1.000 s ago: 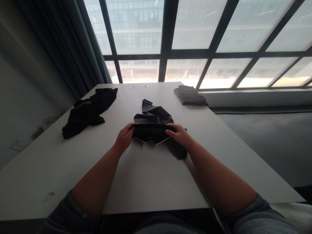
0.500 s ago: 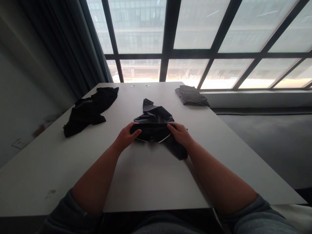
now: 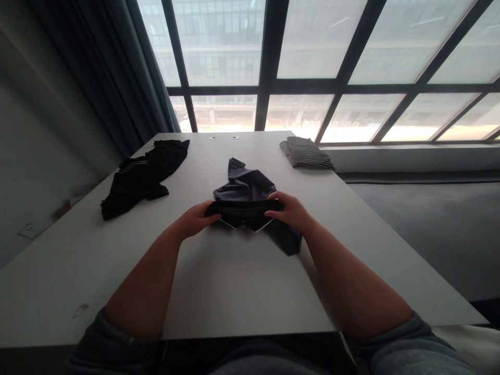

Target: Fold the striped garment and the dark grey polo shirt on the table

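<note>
The left hand (image 3: 195, 221) pinches the 9 o'clock end of the dark shirt's (image 3: 253, 186) collar (image 3: 242, 212), the right hand (image 3: 292, 211) its 3 o'clock end, mid-worktop (image 3: 242, 297). From there, black clothes (image 3: 146, 174) lie towards 10 o'clock, folded striped cloth (image 3: 310, 153) towards 1.

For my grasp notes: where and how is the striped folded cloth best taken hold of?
Probably by the near edge, from the person's side: the striped cloth lies flat and folded at the right side of the table, that edge facing the person. Pinching every layer, thumb on top, should keep the fold together.
</note>
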A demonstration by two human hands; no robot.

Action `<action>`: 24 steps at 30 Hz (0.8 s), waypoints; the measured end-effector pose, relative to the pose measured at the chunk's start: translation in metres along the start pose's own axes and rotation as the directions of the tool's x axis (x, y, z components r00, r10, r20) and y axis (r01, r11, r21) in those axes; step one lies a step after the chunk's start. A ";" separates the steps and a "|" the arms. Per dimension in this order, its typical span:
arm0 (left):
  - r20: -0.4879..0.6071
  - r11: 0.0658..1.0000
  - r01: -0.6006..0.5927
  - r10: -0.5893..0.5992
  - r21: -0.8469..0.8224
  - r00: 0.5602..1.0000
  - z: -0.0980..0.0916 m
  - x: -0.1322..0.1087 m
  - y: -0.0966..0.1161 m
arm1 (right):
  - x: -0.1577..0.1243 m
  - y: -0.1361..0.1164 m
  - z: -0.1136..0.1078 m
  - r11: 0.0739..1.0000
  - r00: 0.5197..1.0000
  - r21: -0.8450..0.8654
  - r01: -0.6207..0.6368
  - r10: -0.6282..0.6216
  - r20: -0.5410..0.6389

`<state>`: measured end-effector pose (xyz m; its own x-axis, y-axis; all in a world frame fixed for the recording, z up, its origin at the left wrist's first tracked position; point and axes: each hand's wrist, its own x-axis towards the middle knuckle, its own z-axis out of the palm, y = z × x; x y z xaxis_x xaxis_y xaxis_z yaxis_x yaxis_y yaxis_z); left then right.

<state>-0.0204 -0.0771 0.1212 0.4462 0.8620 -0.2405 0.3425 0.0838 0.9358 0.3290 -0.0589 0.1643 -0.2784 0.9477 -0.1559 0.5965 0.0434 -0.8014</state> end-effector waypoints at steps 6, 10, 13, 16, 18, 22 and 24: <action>-0.022 0.989 0.054 -0.057 -0.137 0.998 0.004 0.002 -0.010 | 0.000 0.005 -0.003 1.000 0.996 -0.007 -0.023 0.024 0.084; -0.133 0.959 0.047 -0.087 -0.281 0.987 0.010 0.003 -0.013 | 0.000 0.005 0.002 0.990 0.997 0.121 -0.068 0.064 0.034; -0.197 0.942 0.013 -0.084 -0.336 0.977 0.014 0.005 -0.013 | 0.001 0.005 0.005 0.980 0.997 0.188 -0.072 0.073 -0.001; -0.267 0.954 -0.044 -0.039 -0.297 0.963 0.017 0.007 -0.012 | 0.002 0.004 0.007 0.975 0.999 0.223 0.008 0.000 -0.036; -0.314 0.964 -0.059 -0.026 -0.258 0.949 0.019 0.007 -0.010 | 0.002 0.003 0.009 0.968 0.999 0.248 0.032 -0.020 -0.047; -0.397 0.976 -0.107 0.024 -0.189 0.918 0.022 0.004 0.001 | -0.001 -0.001 0.011 0.942 0.995 0.327 -0.071 0.089 -0.040; -0.431 0.977 -0.137 0.054 -0.164 0.901 0.023 0.002 0.008 | -0.002 -0.003 0.013 0.930 0.990 0.355 -0.094 0.126 -0.069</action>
<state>0.0022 -0.0866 0.1222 0.0646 0.9964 -0.0547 0.1375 0.0454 0.9895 0.3182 -0.0645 0.1598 -0.1480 0.9652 -0.2156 0.3133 -0.1610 -0.9359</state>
